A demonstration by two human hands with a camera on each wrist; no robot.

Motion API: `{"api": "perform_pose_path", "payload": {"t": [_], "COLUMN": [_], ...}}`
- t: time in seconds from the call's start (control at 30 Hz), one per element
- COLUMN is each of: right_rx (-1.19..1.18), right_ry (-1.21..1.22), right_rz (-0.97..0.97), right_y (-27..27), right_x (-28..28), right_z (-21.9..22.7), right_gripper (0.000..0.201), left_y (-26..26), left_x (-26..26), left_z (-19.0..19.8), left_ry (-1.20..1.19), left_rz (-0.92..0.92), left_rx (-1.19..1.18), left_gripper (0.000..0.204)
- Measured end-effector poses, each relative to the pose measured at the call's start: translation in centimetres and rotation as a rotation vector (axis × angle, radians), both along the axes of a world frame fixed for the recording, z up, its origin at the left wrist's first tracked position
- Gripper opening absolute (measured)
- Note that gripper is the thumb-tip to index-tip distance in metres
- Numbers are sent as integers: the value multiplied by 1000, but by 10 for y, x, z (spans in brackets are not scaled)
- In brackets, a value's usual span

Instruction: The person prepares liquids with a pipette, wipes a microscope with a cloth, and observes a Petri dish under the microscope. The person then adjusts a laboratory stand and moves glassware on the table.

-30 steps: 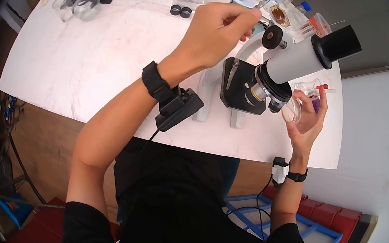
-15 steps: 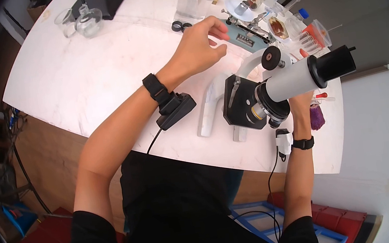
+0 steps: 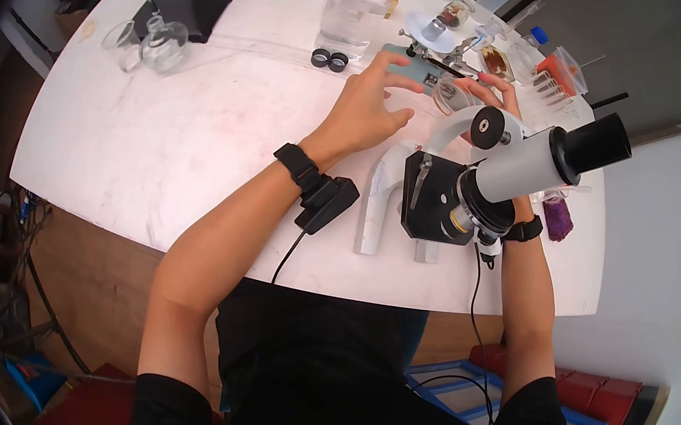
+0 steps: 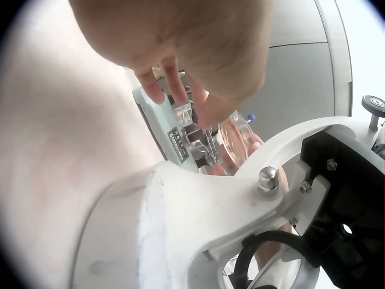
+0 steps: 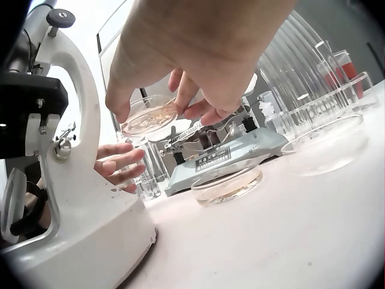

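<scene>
My right hand (image 3: 502, 97) grips a clear petri dish (image 5: 150, 118) by its edge, behind the microscope's arm. The dish, with a brownish tint, hangs tilted above the table. To its left, my left hand (image 3: 357, 111) reaches over the table with fingers spread and nothing between them, its fingertips pointing toward the dish. A white microscope (image 3: 522, 154) with a black stage (image 3: 429, 201) stands between me and the right hand, hiding part of that wrist. Beneath the right hand, a second petri dish (image 5: 228, 188) lies on the table beside a blue-green balance (image 5: 225, 159).
Another clear dish (image 5: 328, 147) lies near a rack of test tubes (image 5: 331, 96). Glass flasks (image 3: 164, 46) stand at the far left, a clear bottle (image 3: 348, 9) at the back. Two black caps (image 3: 329, 60) and a purple object (image 3: 558, 220) also lie on the table.
My right hand has carried the petri dish from the microscope's front right to behind its arm. My left hand has drawn back leftward from above the microscope, its fingers now spread.
</scene>
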State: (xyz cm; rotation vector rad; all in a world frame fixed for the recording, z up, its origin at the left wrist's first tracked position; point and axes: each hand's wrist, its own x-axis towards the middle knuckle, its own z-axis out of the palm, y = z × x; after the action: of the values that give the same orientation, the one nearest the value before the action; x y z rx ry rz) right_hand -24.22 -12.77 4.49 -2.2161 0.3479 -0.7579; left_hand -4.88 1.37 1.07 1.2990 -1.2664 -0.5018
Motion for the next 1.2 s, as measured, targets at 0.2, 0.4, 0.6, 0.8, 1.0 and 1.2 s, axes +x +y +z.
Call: {"api": "perform_pose_path", "payload": {"t": [0.2, 0.4, 0.6, 0.8, 1.0, 1.2], "right_rx": [222, 155, 145, 240, 249, 246], "right_ry": [-54, 27, 52, 49, 79, 93], "right_rz": [-119, -112, -53, -77, -65, -35], "right_y": [14, 17, 9, 12, 5, 0], "right_x": [23, 28, 30, 35, 36, 36], "right_z": [-7, -11, -23, -27, -32, -35], "right_gripper": [78, 75, 76, 78, 80, 82], "left_y": [0, -1, -1, 0, 1, 2], "left_x": [3, 5, 9, 10, 11, 11], "left_z": [-6, -10, -13, -16, -16, -16], "left_ry": [34, -45, -64, -56, -45, -22], "left_rz": [6, 99, 132, 155, 165, 158], "left_rx": [-3, -56, -73, -82, -51, -39], "left_gripper": [70, 78, 81, 80, 79, 78]}}
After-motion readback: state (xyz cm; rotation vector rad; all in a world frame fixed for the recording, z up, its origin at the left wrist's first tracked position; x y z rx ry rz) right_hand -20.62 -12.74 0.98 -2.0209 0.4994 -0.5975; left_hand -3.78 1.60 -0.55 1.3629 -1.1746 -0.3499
